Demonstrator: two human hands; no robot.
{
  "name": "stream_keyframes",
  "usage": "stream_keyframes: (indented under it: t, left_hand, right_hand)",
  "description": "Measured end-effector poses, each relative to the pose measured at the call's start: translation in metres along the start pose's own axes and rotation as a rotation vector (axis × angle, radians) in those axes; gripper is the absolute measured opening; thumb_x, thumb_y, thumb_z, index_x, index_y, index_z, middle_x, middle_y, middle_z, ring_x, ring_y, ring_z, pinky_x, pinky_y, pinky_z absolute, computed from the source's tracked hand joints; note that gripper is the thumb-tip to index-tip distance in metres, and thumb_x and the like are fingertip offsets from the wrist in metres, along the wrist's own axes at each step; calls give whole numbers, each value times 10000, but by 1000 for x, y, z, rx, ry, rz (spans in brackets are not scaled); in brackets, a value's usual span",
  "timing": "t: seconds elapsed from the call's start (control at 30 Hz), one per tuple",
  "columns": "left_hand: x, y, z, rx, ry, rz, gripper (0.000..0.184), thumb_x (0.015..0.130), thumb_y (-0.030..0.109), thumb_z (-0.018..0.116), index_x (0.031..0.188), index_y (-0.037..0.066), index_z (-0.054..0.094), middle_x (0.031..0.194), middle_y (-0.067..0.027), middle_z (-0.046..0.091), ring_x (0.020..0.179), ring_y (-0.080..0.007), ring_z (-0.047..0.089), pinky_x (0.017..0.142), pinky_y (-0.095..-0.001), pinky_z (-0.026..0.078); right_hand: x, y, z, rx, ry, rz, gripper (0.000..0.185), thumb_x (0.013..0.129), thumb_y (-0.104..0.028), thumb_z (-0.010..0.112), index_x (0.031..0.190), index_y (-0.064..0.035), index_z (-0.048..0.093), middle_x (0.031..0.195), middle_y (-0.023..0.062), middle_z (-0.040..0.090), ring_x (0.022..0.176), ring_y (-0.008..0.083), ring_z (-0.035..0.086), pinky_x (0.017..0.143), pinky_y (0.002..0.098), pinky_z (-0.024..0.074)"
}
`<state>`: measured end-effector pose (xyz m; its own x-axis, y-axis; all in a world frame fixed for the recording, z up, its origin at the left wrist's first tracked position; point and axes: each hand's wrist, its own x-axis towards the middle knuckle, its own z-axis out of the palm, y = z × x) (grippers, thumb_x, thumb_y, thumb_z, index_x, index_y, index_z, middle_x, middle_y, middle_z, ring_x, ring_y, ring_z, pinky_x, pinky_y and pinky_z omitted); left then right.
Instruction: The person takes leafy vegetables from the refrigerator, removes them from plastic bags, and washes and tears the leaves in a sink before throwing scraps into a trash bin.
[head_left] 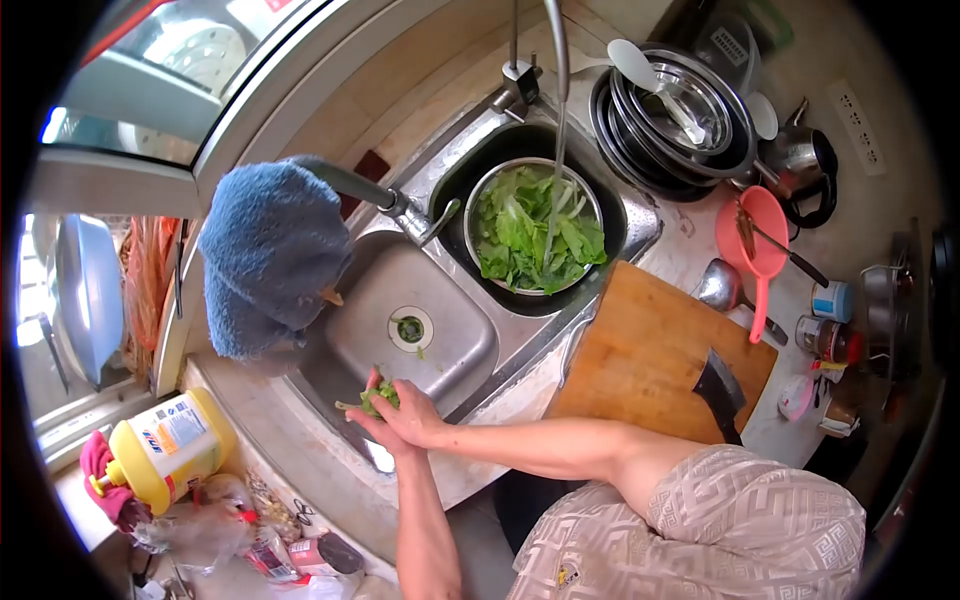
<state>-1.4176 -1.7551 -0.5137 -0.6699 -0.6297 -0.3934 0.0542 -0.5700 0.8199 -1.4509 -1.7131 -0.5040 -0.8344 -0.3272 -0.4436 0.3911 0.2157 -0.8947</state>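
Over the near edge of the bare sink basin point(440, 330), my hands are together around a small bunch of leafy greens point(382, 399). My left hand point(378, 430) cups the bunch from below and the left. My right hand point(415, 418) closes on it from the right, hiding part of it. Green scraps lie in and near the drain point(409, 328). In the farther basin stands a metal bowl point(474, 205) heaped with torn green leaves point(530, 225). Water runs from a thin hose point(562, 60) onto the leaves.
A blue towel point(275, 255) covers the faucet's end at left. Right of the sink lie a wooden cutting board point(640, 350) and a cleaver point(718, 390). Stacked pans point(610, 130), a pink strainer point(768, 260) and a ladle point(718, 285) stand behind. A yellow bottle point(165, 450) is lower left.
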Motion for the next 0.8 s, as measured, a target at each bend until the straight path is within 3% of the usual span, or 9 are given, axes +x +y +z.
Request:
stream_keyframes:
  t: [0.07, 0.13, 0.17, 0.27, 0.43, 0.6, 0.63, 0.7, 0.8]
  left_hand:
    - [-9, 17, 24, -198, -104, -65, 528, 974, 468, 338, 1189, 20, 516, 1216, -67, 516, 1057, -186, 524, 924, -346, 419]
    - [-15, 31, 46, -205, 200, -180, 318, 929, 224, 482, 1145, -5, 524, 1113, -110, 542, 1022, -258, 522, 886, -350, 428]
    - [-15, 29, 42, -208, 200, -180, 318, 929, 224, 482, 1145, -5, 524, 1113, -110, 542, 1022, -258, 522, 886, -350, 428]
    - [4, 14, 25, 45, 172, -261, 617, 943, 553, 347, 1256, 41, 492, 1243, -56, 502, 1121, -181, 491, 949, -335, 381]
    - [42, 43, 18, 344, 71, -482, 571, 907, 539, 464, 1203, 56, 531, 1192, -56, 551, 1135, -169, 483, 895, -307, 408]
    - [86, 32, -47, 723, 195, -265, 347, 881, 386, 574, 970, 60, 650, 873, -46, 671, 763, -169, 627, 648, -299, 453]
    - [101, 8, -74, 708, 187, -263, 347, 881, 386, 574, 970, 60, 650, 873, -46, 671, 763, -169, 627, 648, -299, 453]
    - [119, -28, -107, 1350, 105, -34, 324, 801, 331, 645, 934, 35, 648, 863, -125, 670, 761, -242, 639, 664, -360, 478]
    - [120, -51, -101, 1482, 9, 7, 346, 753, 249, 657, 977, -14, 635, 934, -189, 646, 887, -357, 609, 770, -404, 486]
  right_hand:
    - [7, -4, -9, -41, -21, -41, 408, 840, -378, 552, 904, 23, 583, 898, 241, 587, 850, 409, 573, 750, 467, 451]
    - [13, -5, -17, -93, -14, -90, 346, 804, -322, 617, 830, 23, 601, 790, 204, 614, 751, 386, 607, 671, 440, 478]
    - [10, -6, -18, -96, -14, -91, 346, 804, -322, 617, 830, 23, 601, 790, 204, 614, 751, 386, 607, 671, 440, 478]
    - [19, -1, -17, -36, 17, -103, 329, 808, -292, 624, 797, 37, 611, 721, 211, 631, 701, 338, 640, 631, 408, 490]
    - [47, 0, -10, 368, -11, 334, 341, 809, -276, 621, 884, 57, 628, 774, 145, 639, 665, 226, 612, 608, 377, 475]
    - [66, -9, -53, 557, -62, 461, 305, 833, -257, 604, 888, 43, 605, 760, 93, 606, 624, 176, 572, 510, 370, 454]
    - [61, -15, -59, 545, -57, 451, 305, 833, -257, 604, 888, 43, 605, 760, 93, 606, 624, 176, 572, 510, 370, 454]
    - [45, -30, -73, 588, -35, 496, 264, 853, -248, 576, 885, 13, 601, 728, 85, 590, 585, 171, 552, 487, 362, 444]
    - [20, -34, -86, 571, -50, 510, 256, 900, -259, 527, 888, -13, 598, 694, 86, 575, 565, 181, 547, 473, 355, 443]
